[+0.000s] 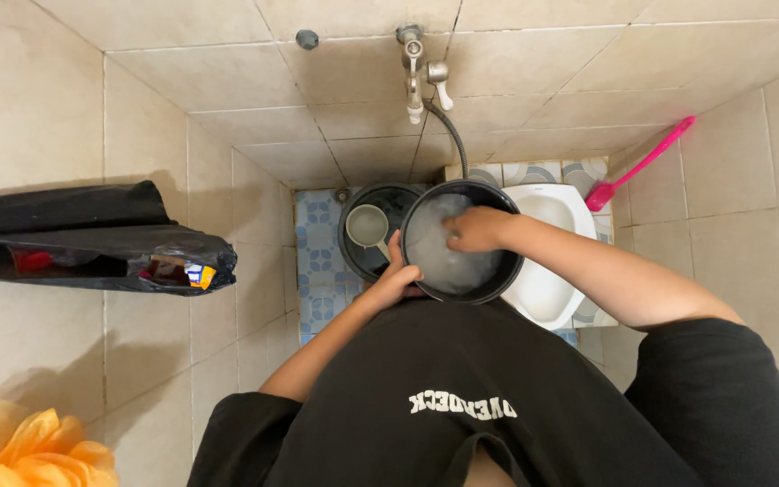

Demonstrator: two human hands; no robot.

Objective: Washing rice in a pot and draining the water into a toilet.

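While one person stands over a tiled bathroom floor, the left hand (396, 278) closes its grip on the near rim of a round black pan (462, 242), fingers curled over the edge. Inside that pan the right hand (478, 229) presses down into soapy white foam, fingers bunched; whether they clutch a sponge or cloth cannot be told. Just left of the left hand sits a dark bucket (377, 225) with a pale scoop (369, 225) resting in it. Under and beyond the right hand lies a white squat toilet (552, 271), and farther right a pink brush (639, 165) leans against the wall. Above both hands a metal tap (418, 70) feeds a dark hose (452, 135) running down toward the pan. Well to the left hangs a black plastic bag (92, 236).
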